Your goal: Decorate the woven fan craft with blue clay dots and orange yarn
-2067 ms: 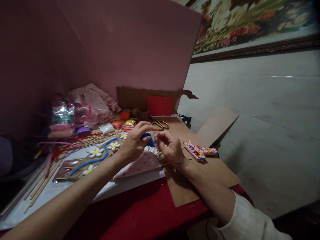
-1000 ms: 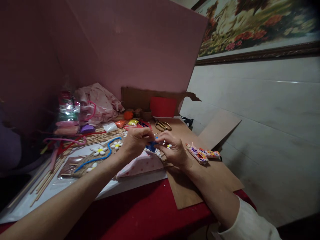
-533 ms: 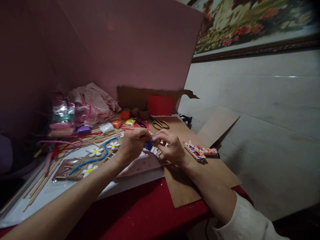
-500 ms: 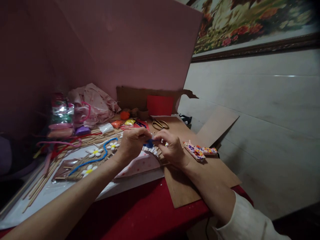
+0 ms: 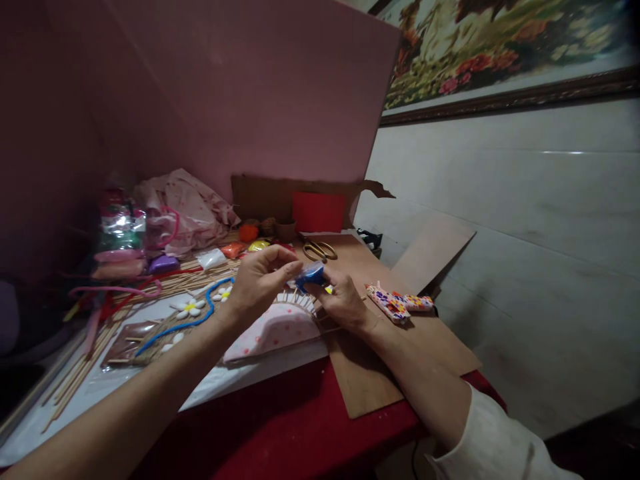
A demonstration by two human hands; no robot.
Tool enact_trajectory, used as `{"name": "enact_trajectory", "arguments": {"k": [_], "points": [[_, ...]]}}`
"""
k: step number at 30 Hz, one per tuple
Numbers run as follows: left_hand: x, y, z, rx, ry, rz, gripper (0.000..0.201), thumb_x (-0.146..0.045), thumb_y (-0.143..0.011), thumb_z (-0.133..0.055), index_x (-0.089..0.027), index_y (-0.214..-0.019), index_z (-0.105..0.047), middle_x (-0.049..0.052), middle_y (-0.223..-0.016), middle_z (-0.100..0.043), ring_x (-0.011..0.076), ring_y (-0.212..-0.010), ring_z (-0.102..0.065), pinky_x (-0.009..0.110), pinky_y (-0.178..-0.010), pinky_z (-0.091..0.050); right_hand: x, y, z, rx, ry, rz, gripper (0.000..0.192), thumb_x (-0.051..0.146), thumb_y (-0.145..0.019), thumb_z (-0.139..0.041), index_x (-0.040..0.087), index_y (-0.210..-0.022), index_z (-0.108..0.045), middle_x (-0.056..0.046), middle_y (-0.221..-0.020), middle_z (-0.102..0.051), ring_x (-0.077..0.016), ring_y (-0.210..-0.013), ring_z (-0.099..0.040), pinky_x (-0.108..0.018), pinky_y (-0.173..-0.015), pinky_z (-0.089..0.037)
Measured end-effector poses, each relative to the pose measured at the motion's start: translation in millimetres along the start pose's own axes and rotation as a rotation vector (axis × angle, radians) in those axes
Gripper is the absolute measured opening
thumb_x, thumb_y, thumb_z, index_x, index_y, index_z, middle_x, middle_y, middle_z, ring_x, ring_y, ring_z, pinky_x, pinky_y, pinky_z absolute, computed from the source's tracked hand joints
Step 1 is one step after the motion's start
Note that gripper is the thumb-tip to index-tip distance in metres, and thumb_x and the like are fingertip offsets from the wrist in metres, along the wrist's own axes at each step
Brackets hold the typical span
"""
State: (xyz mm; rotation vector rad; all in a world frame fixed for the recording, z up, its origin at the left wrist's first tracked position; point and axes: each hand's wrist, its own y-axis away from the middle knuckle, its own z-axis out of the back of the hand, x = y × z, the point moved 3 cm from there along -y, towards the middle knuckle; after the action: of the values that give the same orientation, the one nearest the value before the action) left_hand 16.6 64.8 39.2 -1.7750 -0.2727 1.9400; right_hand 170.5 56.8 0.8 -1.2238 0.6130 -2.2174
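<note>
Between my hands, above the craft piece, is a small see-through packet of blue clay (image 5: 312, 273). My right hand (image 5: 344, 300) grips its right side, the thumb below. At its left edge, my left hand (image 5: 265, 275) pinches the plastic with thumb and fingers. Beneath them lies a fan-shaped craft piece with a pink spotted cloth section (image 5: 273, 330) and short sticks along its curve. Its twine-covered part carries white daisies (image 5: 190, 307) with yellow centres and a wavy blue strip (image 5: 195, 325). My left forearm hides some of it.
Gold-handled scissors (image 5: 320, 251) lie on brown cardboard (image 5: 367, 373), left of a flower-patterned cloth item (image 5: 395, 303). Bundled sticks (image 5: 70, 380) and more clay packets (image 5: 163, 264) are at the left. A red card (image 5: 319, 212) leans at the back; a tiled wall (image 5: 525, 220) bounds the right.
The blue packet has turned and shows more of itself between my hands. My left hand's fingers have shifted left and opened a little, while my right hand has stayed nearly in place.
</note>
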Motion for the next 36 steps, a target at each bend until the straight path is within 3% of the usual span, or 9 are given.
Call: {"name": "enact_trajectory", "arguments": {"k": [3, 7, 12, 15, 19, 23, 26, 30, 36], "points": [[-1.1, -4.2, 1.3, 0.129, 0.02, 0.15, 0.018, -0.026, -0.063, -0.071, -0.013, -0.074, -0.068, 0.0, -0.058, -0.063, 0.0093, -0.045, -0.051, 0.019, -0.039, -0.04, 0.7, 1.5, -1.9, 0.096, 0.016, -0.005, 0.01, 0.021, -0.082, -0.057, 0.017, -0.09, -0.063, -0.002, -0.079, -0.063, -0.0144, -0.07, -0.055, -0.025, -0.065, -0.042], [-1.0, -7.0, 4.9, 0.225, -0.065, 0.2, 0.012, -0.022, -0.063, -0.066, -0.012, -0.068, -0.068, -0.001, -0.049, -0.057, 0.0086, -0.041, -0.046, 0.02, -0.038, -0.037, 1.7, 2.5, -3.6, 0.149, 0.002, -0.004, 0.012, 0.024, -0.084, -0.056, 0.017, -0.09, -0.062, -0.001, -0.077, -0.061, -0.0136, -0.067, -0.052, -0.026, -0.063, -0.04], [-3.6, -9.2, 8.0, 0.166, -0.214, 0.051, 0.008, -0.02, -0.066, -0.059, -0.013, -0.065, -0.064, -0.004, -0.043, -0.05, 0.0076, -0.038, -0.043, 0.018, -0.036, -0.032, 3.3, 3.1, -4.3, 0.156, -0.055, -0.011, 0.012, 0.027, -0.085, -0.054, 0.017, -0.086, -0.061, 0.001, -0.07, -0.055, -0.012, -0.062, -0.047, -0.024, -0.058, -0.038], [-2.8, -10.8, 8.1, 0.144, -0.168, -0.002, 0.006, -0.018, -0.063, -0.06, -0.014, -0.067, -0.061, -0.003, -0.049, -0.054, 0.0076, -0.041, -0.046, 0.018, -0.038, -0.034, 3.1, 3.8, -4.4, 0.152, -0.116, -0.029, 0.013, 0.029, -0.086, -0.052, 0.018, -0.083, -0.058, 0.002, -0.068, -0.052, -0.0116, -0.061, -0.046, -0.024, -0.058, -0.038], [2.0, -11.4, 8.6, 0.152, -0.063, 0.09, 0.009, -0.013, -0.056, -0.059, -0.014, -0.065, -0.06, -0.003, -0.054, -0.057, 0.0087, -0.044, -0.049, 0.019, -0.041, -0.039, 2.6, 4.5, -4.9, 0.144, -0.101, -0.028, 0.014, 0.03, -0.085, -0.054, 0.017, -0.082, -0.059, 0.001, -0.069, -0.053, -0.0126, -0.065, -0.048, -0.025, -0.06, -0.039], [3.2, -8.6, 8.7, 0.211, -0.05, 0.161, 0.011, -0.014, -0.061, -0.056, -0.013, -0.067, -0.065, -0.001, -0.057, -0.061, 0.0088, -0.047, -0.05, 0.02, -0.045, -0.04, 0.9, 4.7, -5.5, 0.144, -0.113, -0.034, 0.017, 0.029, -0.085, -0.053, 0.016, -0.09, -0.062, -0.001, -0.075, -0.058, -0.0136, -0.069, -0.052, -0.026, -0.064, -0.042], [2.6, -6.0, 8.5, 0.221, 0.026, 0.18, 0.011, -0.021, -0.067, -0.063, -0.014, -0.074, -0.067, 0.001, -0.067, -0.065, 0.0094, -0.055, -0.054, 0.02, -0.05, -0.042, -0.8, 4.7, -5.8, 0.144, -0.158, -0.045, 0.018, 0.029, -0.085, -0.053, 0.016, -0.094, -0.062, -0.001, -0.078, -0.061, -0.0137, -0.07, -0.053, -0.026, -0.065, -0.043], [3.3, -4.2, 5.0, 0.233, 0.113, 0.198, 0.02, -0.024, -0.061, -0.074, -0.013, -0.077, -0.067, 0.001, -0.068, -0.064, 0.0101, -0.059, -0.056, 0.022, -0.056, -0.044, -1.6, 4.4, -5.7, 0.135, -0.147, -0.057, 0.017, 0.03, -0.084, -0.054, 0.016, -0.09, -0.062, -0.001, -0.075, -0.059, -0.0132, -0.067, -0.051, -0.026, -0.061, -0.042], [6.5, -5.3, 2.6, 0.097, 0.101, 0.155, 0.014, -0.021, -0.055, -0.075, -0.013, -0.063, -0.067, 0.001, -0.06, -0.064, 0.0096, -0.054, -0.053, 0.022, -0.051, -0.042, -0.2, 4.6, -5.7, 0.146, -0.14, -0.053, 0.018, 0.03, -0.084, -0.054, 0.017, -0.092, -0.063, -0.002, -0.076, -0.06, -0.014, -0.068, -0.053, -0.026, -0.061, -0.042]]}}
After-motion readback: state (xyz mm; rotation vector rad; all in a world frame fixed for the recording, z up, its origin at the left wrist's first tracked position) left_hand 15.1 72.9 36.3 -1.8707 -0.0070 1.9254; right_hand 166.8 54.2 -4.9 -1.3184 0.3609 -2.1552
